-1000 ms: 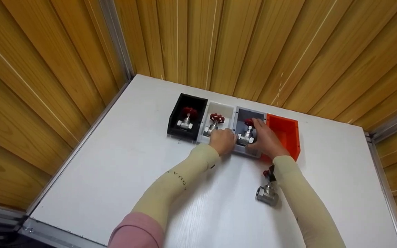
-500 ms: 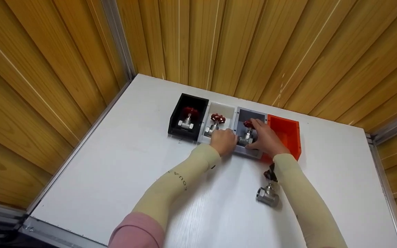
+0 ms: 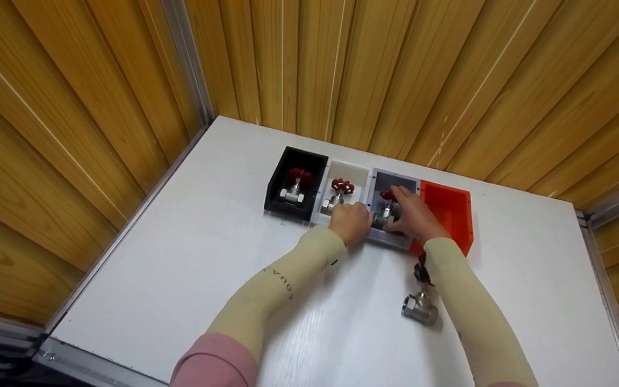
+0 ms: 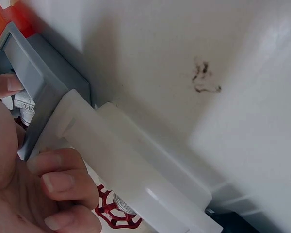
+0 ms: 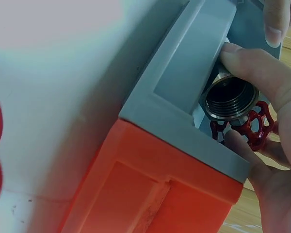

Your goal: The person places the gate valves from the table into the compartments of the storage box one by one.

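In the head view my right hand (image 3: 419, 217) reaches into the grey bin (image 3: 394, 238) and holds a steel valve (image 3: 384, 216) with a red handwheel. The right wrist view has its thumb against the valve body (image 5: 231, 98), fingers near the handwheel (image 5: 258, 127). My left hand (image 3: 351, 223) is curled at the walls where the grey bin meets the white bin (image 3: 361, 171); it appears to pinch the grey bin's side wall (image 4: 41, 128). A similar valve (image 3: 336, 200) stands in the white bin, another (image 3: 294, 191) in the black bin (image 3: 275, 204).
An orange bin (image 3: 459, 215) adjoins the grey one on the right. One more valve (image 3: 420, 308), with a dark-looking handwheel, lies on the white table (image 3: 180, 258) beside the right forearm. Wood-patterned walls (image 3: 309, 70) border the table at the back and sides.
The valve in the grey bin has turned slightly under my right hand, its handwheel shifting left. My left hand keeps its place at the bin walls. The whole head view has drifted slightly.
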Demonstrator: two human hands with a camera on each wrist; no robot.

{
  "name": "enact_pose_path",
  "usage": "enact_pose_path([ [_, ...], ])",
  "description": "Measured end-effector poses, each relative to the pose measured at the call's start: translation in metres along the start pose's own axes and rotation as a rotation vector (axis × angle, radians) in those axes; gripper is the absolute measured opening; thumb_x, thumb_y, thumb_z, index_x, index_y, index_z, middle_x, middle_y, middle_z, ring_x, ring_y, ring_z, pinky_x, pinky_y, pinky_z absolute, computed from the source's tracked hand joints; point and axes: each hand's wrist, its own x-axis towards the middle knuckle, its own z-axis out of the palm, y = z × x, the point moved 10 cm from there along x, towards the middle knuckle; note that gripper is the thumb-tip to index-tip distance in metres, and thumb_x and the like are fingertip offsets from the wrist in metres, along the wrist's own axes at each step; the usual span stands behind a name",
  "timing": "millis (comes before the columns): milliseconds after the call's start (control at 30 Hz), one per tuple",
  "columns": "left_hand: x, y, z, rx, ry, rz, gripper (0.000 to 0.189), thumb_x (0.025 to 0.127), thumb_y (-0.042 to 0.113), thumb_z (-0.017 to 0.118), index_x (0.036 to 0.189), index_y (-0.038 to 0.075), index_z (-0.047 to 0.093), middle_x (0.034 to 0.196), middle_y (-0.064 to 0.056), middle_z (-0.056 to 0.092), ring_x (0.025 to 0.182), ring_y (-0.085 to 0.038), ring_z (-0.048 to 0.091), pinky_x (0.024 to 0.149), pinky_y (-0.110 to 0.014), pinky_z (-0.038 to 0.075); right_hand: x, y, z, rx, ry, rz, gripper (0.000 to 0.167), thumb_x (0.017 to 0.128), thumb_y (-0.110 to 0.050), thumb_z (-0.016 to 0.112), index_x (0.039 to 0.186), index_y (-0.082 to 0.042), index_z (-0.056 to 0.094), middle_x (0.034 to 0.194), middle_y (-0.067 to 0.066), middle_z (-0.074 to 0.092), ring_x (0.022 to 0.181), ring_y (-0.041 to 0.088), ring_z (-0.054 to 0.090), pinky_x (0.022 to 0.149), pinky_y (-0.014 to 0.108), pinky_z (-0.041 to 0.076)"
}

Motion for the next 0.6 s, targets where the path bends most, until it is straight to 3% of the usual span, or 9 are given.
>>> enact_pose_path([
  [600, 0.0000, -0.0004, -0.0015, -0.019, 0.015, -0.018, 0.052, 0.104, 0.044, 0.028, 0.101, 0.015, 0.070, 0.094, 0.001, 0.069, 0.085, -0.019, 0.070, 0.068, -0.035, 0.054, -0.0019, 0.0037, 0.0023, 0.001, -0.041, 0.069, 0.100, 0.078, -0.016, 0.080, 0.155, -0.012, 0.016, 0.162, 0.017, 0.010, 0.147, 0.042, 0.014, 0.111, 0.056, 0.031],
])
